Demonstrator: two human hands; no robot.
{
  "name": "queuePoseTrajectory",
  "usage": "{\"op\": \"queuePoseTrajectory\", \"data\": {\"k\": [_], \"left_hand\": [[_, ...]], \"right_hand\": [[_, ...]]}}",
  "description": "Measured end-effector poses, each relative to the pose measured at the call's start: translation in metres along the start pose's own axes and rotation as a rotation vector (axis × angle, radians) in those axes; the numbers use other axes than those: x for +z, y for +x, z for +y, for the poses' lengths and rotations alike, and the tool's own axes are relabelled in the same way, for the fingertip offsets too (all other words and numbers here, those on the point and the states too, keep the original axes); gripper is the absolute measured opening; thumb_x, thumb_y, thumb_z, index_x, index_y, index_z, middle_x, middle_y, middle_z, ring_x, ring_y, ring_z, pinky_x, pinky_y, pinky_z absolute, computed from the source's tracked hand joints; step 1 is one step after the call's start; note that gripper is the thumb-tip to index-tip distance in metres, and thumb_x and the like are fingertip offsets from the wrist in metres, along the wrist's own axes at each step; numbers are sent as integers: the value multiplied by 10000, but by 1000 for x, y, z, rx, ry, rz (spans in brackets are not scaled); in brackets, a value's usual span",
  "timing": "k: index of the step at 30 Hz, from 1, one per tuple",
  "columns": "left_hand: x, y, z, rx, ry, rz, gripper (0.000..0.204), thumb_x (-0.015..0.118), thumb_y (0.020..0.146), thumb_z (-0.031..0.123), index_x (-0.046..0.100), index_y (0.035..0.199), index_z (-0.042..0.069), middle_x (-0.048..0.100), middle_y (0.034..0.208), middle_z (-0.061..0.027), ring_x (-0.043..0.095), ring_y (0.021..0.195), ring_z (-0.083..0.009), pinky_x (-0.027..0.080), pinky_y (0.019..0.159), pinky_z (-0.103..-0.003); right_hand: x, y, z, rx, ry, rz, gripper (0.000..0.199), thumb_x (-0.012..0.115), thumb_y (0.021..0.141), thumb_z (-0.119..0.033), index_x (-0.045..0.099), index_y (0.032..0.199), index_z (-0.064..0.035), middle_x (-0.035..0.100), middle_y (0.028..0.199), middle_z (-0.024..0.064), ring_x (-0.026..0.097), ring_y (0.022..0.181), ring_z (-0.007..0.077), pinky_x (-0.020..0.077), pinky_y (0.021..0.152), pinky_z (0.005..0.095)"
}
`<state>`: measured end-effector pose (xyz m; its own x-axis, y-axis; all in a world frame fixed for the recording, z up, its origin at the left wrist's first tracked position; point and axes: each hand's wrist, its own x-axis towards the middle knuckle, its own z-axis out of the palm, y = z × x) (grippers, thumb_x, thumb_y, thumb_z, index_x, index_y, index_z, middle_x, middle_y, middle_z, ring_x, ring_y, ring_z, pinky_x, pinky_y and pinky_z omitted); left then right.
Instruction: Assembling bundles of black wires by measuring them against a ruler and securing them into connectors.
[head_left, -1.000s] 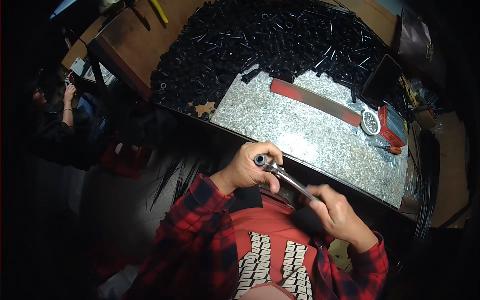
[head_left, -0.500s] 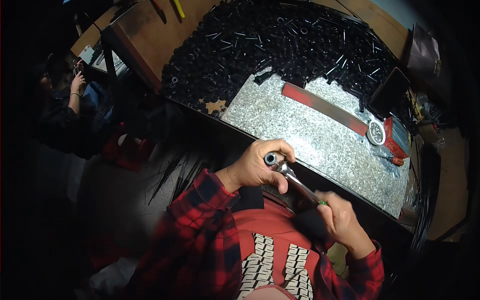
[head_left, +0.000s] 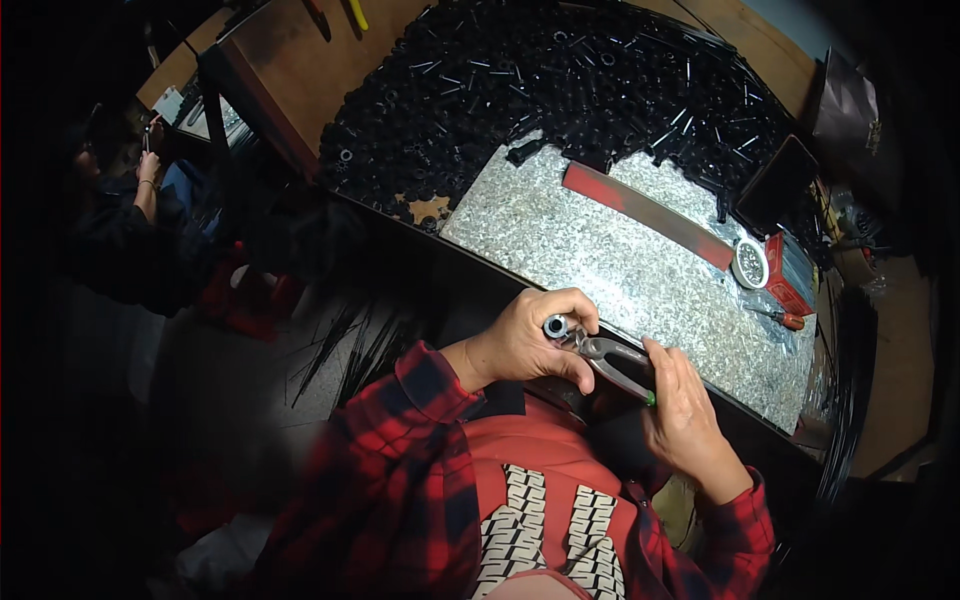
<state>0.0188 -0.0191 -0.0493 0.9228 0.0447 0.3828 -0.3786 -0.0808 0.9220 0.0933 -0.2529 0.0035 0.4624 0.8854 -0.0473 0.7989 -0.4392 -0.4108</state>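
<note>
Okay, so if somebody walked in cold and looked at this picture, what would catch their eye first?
Probably the big heap of small black parts covering the far half of the workbench, with a glittering bed of tiny silvery pieces spread in front of it and a long red bar lying across that. Close to the body, the left hand holds a small metal ring while the right hand grips pliers pointed at it.

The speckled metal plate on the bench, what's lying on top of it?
On the speckled plate lie a long red bar, a small round tin and a red-handled screwdriver. A heap of black parts covers its far edge, hiding whatever is beneath.
</note>
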Motion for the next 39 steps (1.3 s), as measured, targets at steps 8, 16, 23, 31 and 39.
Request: {"op": "queuePoseTrajectory", "data": {"k": [8,16,23,31,39], "left_hand": [[0,-2,-1,0,-10,30,619,841,558,460,568,918,37,525,645,47,475,585,-15,371,506,-181],[5,-9,-7,-122,-135,125,564,843,599,400,577,934,33,511,682,72,444,632,2,351,538,-162],[14,-5,-2,-138,-283,181,653,823,639,400,516,1069,17,476,663,89,402,615,15,317,544,-144],[9,-15,-9,-111,-137,209,700,814,634,416,492,1087,-10,332,577,100,297,526,16,239,476,-166],[14,-13,17,-84,-16,69,785,799,604,480,460,1124,-2,336,534,94,314,511,11,252,498,-163]], "right_hand": [[2,7,2,6,394,-190,572,434,660,77,405,1229,30,494,1106,237,513,1057,384,408,898,411],[31,18,4,97,318,29,187,663,824,-75,509,895,6,583,730,194,599,674,373,466,600,374],[30,18,24,79,42,201,156,637,795,-42,507,880,-27,569,734,207,569,665,424,441,561,469],[-33,37,84,247,-114,555,87,594,828,-52,519,838,-10,578,708,227,571,683,437,444,583,455],[-80,61,150,525,-444,291,179,634,785,-148,633,871,9,633,837,255,611,854,405,480,765,472]]}}
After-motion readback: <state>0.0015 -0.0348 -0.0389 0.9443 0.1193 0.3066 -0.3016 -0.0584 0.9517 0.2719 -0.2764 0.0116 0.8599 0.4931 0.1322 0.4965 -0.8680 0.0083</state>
